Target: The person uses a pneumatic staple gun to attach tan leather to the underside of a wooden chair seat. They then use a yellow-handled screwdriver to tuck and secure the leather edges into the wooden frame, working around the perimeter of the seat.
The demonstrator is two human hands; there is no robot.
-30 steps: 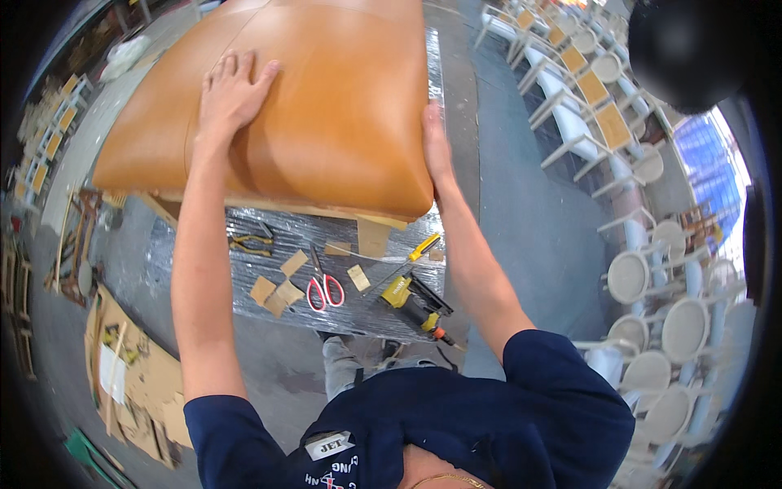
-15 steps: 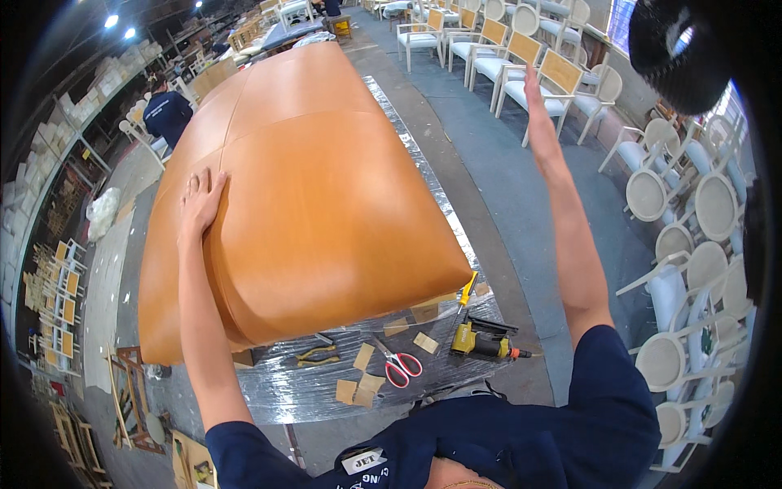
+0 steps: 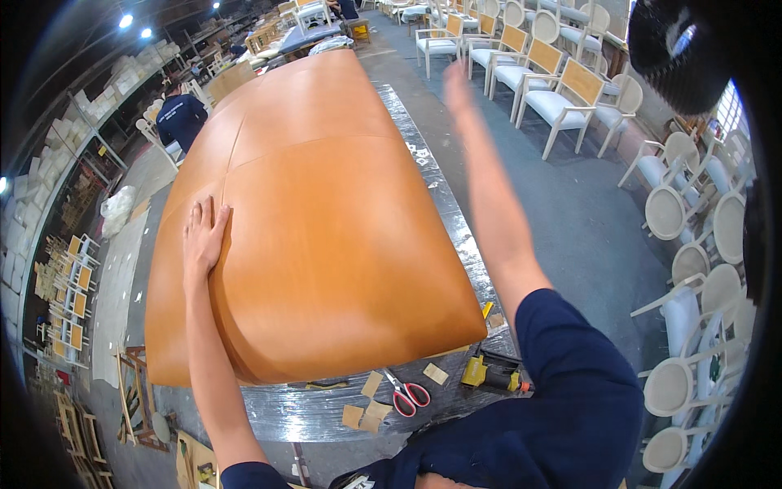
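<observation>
A large, padded tan leather piece (image 3: 318, 220) with stitched seams fills the middle of the view, lying on a table wrapped in shiny film. My left hand (image 3: 205, 236) rests flat on its top beside the lengthwise seam, fingers stretched and a little spread. Up in the air beyond the table's right edge is my right hand (image 3: 459, 91), apart from the leather. Motion blurs it, but its outline is long and straight, and I see nothing held in it.
By the near edge lie red-handled scissors (image 3: 411, 399), a yellow-black power tool (image 3: 489, 373), pliers (image 3: 326, 385) partly hidden, and cardboard scraps (image 3: 371, 383). Rows of chairs (image 3: 562, 94) line the right side. A co-worker (image 3: 181, 118) in dark blue is at the far left.
My right arm has swung left and inward toward the leather piece, its hand now blurred. My left hand stays flat by the seam. The whole view has shifted slightly.
</observation>
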